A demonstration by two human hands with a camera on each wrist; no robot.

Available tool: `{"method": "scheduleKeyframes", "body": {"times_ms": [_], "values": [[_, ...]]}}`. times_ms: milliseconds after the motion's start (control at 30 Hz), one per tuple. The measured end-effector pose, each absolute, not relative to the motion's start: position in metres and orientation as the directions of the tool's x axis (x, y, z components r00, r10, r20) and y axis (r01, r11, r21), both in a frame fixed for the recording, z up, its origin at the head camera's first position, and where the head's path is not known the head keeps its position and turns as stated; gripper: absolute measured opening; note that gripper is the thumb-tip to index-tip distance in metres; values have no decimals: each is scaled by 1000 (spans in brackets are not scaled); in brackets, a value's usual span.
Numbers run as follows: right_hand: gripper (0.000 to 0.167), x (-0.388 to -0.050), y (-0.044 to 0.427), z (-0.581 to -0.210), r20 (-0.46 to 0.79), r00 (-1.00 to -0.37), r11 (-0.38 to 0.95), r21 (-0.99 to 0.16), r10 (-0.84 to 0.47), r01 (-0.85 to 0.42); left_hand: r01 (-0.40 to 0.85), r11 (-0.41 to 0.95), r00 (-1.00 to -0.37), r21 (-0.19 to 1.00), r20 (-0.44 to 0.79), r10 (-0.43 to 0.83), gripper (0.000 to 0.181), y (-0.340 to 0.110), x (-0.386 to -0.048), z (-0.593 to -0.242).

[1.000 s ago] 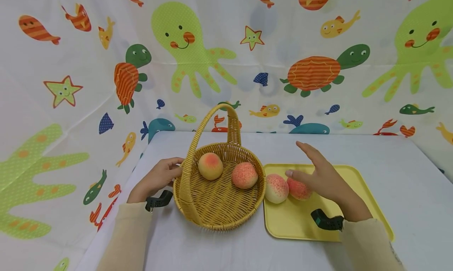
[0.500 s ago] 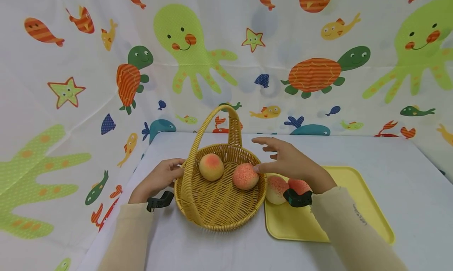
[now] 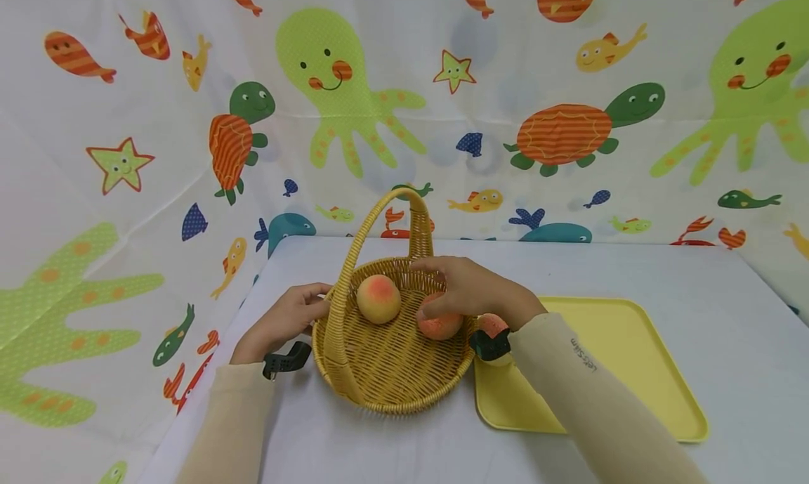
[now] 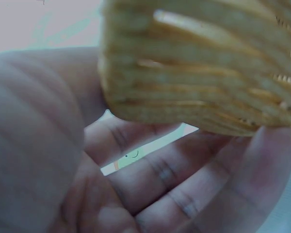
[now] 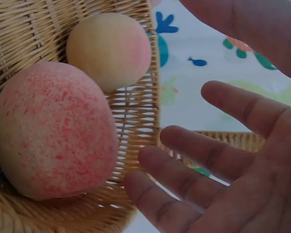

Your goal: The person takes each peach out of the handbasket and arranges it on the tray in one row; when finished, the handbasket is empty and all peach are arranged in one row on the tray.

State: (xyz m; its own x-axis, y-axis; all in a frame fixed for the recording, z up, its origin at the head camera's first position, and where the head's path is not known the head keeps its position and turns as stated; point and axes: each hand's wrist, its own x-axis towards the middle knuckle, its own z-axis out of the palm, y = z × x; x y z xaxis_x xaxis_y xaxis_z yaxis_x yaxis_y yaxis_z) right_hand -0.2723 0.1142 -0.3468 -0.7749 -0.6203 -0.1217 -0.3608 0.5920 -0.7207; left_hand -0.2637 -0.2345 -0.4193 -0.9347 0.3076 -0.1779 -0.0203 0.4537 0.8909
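In the head view, a woven basket (image 3: 392, 401) with a tall handle holds a yellow peach (image 3: 378, 300) and a red-speckled peach (image 3: 440, 328). My left hand (image 3: 281, 326) grips its left side; in the left wrist view, the fingers of that hand (image 4: 155, 179) curl against the basket wall (image 4: 189, 73). Over the speckled peach hovers my right hand (image 3: 477, 291), partly covering it. The right wrist view shows this hand (image 5: 242, 160) with spread fingers, empty, beside the speckled peach (image 5: 58, 136) and the yellow peach (image 5: 104, 51).
A yellow tray (image 3: 626, 364) lies right of the basket, partly under my right forearm. A peach (image 3: 491, 323) at its left edge is largely hidden by my right wrist. A curtain printed with sea animals (image 3: 562, 136) stands behind the white table (image 3: 404, 449).
My right hand has moved left from above the tray to over the basket, and its arm now hides one tray peach. My left hand has stayed at the basket.
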Motion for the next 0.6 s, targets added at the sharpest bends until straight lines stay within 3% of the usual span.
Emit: {"method": "scheduleKeyframes", "body": {"times_ms": [267, 600], "values": [[75, -280, 103, -353, -232, -745, 661, -665, -625, -348, -12, 448, -932, 894, -173, 320, 40, -234, -264, -420], [71, -276, 89, -355, -368, -755, 776, -563, -543, -284, -15, 451, -934, 892, -174, 314, 40, -234, -264, -419]]}}
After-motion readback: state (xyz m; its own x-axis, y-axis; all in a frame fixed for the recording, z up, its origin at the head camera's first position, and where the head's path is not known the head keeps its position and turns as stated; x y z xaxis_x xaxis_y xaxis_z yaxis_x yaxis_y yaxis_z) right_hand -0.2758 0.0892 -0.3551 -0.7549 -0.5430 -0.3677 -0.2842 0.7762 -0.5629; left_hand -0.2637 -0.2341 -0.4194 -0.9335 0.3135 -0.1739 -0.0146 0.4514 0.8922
